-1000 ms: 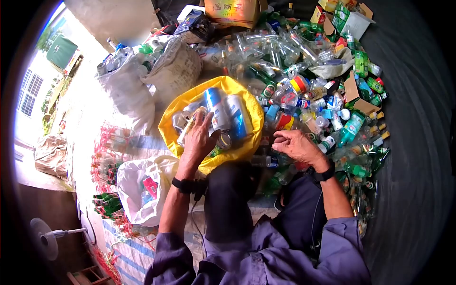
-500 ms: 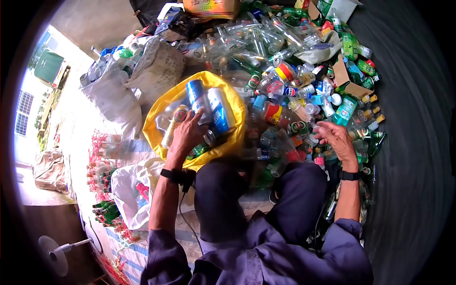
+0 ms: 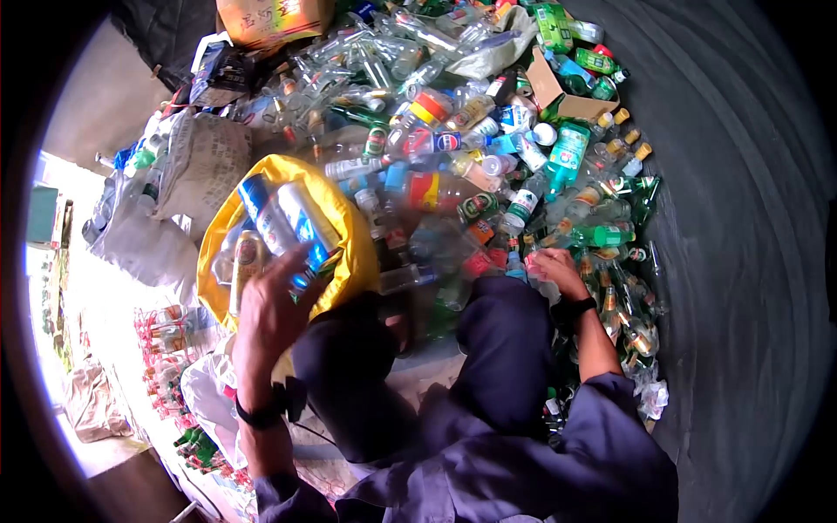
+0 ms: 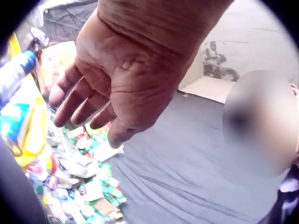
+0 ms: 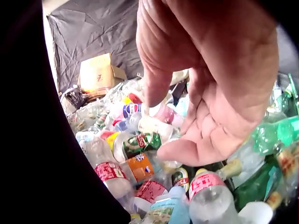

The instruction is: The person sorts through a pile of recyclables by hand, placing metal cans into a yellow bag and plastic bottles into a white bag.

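Observation:
My left hand (image 3: 272, 305) hovers over the near edge of a yellow bag (image 3: 356, 253), fingers spread loosely with nothing in them. Blue-and-white cans (image 3: 301, 218) and a gold can (image 3: 248, 261) stick up inside this bag. In the left wrist view the palm of the left hand (image 4: 131, 79) shows bare. My right hand (image 3: 558, 272) reaches low over the bottle pile, beside my right knee. The right wrist view has its fingers bent and the thumb apart from them, above a green can (image 5: 141, 144) and a clear bottle with a pink label (image 5: 210, 198).
Plastic bottles, glass bottles and cans spread widely in front and to the right. An open cardboard box (image 3: 575, 105) lies among them. White sacks (image 3: 205, 170) stand behind the yellow bag. A white bag (image 3: 209, 397) sits at the left, and dark sheeting (image 3: 724, 218) borders the right.
The head view has turned, so the yellow bag and pile appear farther left. My left hand has drawn back from the gold can. The right hand has moved out and down to the pile.

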A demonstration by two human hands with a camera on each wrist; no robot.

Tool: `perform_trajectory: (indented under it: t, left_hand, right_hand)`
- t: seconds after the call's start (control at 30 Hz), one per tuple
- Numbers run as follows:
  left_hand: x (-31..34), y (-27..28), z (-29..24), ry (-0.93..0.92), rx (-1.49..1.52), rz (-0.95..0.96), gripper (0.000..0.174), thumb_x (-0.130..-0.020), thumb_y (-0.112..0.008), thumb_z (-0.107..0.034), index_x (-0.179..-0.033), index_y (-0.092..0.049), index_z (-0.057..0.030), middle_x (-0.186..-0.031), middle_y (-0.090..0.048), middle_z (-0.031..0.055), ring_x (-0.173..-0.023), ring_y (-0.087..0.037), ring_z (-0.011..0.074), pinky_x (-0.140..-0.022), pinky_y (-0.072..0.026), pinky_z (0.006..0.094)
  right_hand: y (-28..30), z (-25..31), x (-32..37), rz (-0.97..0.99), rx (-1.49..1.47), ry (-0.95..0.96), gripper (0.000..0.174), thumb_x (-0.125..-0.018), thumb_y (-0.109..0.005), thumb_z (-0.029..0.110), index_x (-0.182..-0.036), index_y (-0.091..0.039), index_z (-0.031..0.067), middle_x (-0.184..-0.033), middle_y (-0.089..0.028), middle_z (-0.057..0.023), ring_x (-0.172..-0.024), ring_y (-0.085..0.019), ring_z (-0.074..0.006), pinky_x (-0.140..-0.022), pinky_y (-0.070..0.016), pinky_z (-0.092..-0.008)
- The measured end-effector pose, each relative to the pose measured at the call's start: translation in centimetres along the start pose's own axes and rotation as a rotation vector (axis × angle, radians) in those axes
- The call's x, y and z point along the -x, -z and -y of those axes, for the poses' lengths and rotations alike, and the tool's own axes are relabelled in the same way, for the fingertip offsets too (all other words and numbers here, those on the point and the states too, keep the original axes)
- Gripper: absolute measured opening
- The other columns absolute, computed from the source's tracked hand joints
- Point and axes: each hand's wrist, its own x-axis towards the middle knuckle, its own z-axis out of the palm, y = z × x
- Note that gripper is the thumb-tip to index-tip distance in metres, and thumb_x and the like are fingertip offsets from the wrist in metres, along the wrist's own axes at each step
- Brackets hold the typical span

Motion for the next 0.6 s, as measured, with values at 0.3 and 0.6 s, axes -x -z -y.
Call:
perform_trajectory:
  t: [0.3, 0.6]
  left_hand:
    - [-2.0, -7.4, -6.4, -0.555, 0.047, 0.23, 0.038, -0.085, -0.073, -0.016, -0.119, -0.066, 0.0005, -0.11, -0.072, 0.0204, -0.097, -0.071, 0.0355, -0.084, -0.0571, 0.0411]
    - [-2.8, -8.3, -5.1, -0.563, -0.122, 0.313, 0.035, -0.085, -0.071, -0.017, -0.114, -0.063, -0.0005, -0.102, -0.07, 0.0106, -0.091, -0.069, 0.028, -0.081, -0.0531, 0.0395]
  right_hand:
    - [-4.4, -4.9, -10.0, -0.171, -0.187, -0.191, 0.038, -0.097, -0.066, 0.037, -0.115, -0.065, 0.0036, -0.102, -0.07, -0.0087, -0.078, -0.069, -0.021, -0.063, -0.0513, -0.0322]
    - [-7.1, -7.0, -11.7, -0.237, -0.433, -0.434, 0.03, -0.095, -0.069, 0.032, -0.111, -0.064, 0.0066, -0.098, -0.068, -0.0069, -0.077, -0.07, -0.0244, -0.063, -0.0526, -0.0365]
